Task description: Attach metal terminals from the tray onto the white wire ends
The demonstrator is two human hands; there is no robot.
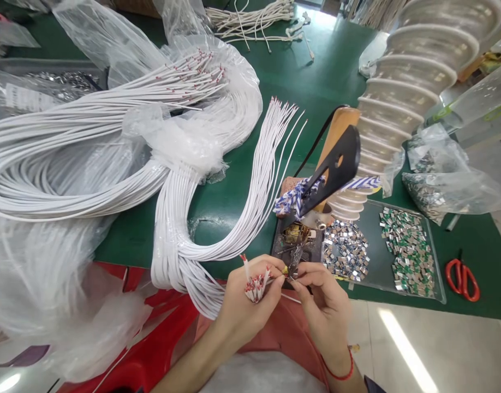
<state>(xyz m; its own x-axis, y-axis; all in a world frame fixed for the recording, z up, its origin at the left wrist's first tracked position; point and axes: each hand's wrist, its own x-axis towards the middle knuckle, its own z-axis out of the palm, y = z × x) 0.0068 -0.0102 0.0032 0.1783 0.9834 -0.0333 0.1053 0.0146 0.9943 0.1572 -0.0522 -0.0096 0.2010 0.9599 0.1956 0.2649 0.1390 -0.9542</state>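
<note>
A small bunch of white cables (255, 289) with red tips stands up between the thumb and palm of my left hand (244, 308). The fingertips of that hand are pinched together at a small dark tray (277, 245) on the near table edge. Opposite them, my right hand (326, 305) is also closed in a pinch, close to the left fingertips. Whatever it holds is too small to make out. Just above my hands, a black bracket (336, 164) tied with blue-and-white cord (293, 197) leans over the tray.
Large bundles of white cables (168, 229) in plastic loop across the left. A ribbed clear hose (422, 82) comes down at the right. On a flat tray (375, 245) lie silver metal pieces (344, 251) and green-and-silver connectors (410, 251). Red-handled scissors (462, 281) lie beyond.
</note>
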